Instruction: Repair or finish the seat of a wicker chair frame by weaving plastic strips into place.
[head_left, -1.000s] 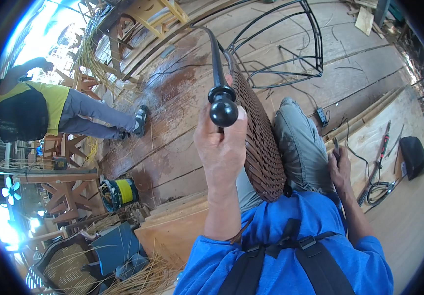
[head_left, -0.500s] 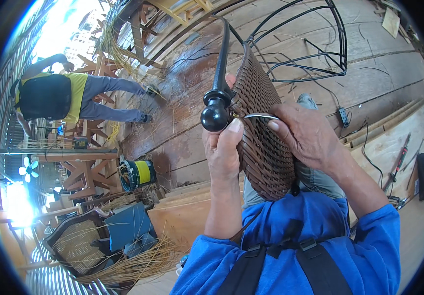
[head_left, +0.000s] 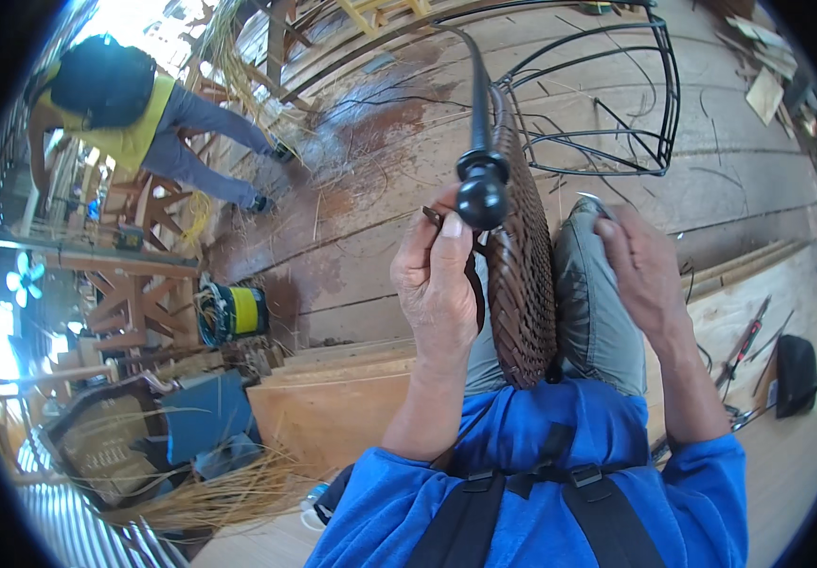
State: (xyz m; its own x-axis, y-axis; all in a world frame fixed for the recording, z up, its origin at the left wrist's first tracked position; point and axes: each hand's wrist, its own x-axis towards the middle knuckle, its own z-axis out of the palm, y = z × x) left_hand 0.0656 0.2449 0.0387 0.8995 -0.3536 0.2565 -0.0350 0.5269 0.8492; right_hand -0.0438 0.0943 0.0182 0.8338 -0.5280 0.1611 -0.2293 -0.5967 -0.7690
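The brown woven panel (head_left: 529, 284) stands on edge between your legs (head_left: 593, 317), running away from your lap, with the black ball-ended rod (head_left: 481, 199) at its upper edge. Your left hand (head_left: 437, 284) pinches just left of the panel, a short dark strand (head_left: 432, 217) poking out between thumb and fingers. Your right hand (head_left: 643, 275) curls near your right knee, apart from the weave, fingers folded round a tool (head_left: 589, 197); only its thin curved metal tip shows, so how firmly you grip it is hard to judge.

The step looks like working that strand at the panel's edge. To do it well, pinch close to the weave, draw the strand snug without twisting it, and steady the panel lightly with your legs. Bring the tip in shallow, aimed away from your left thumb, sparing neighbouring strands.
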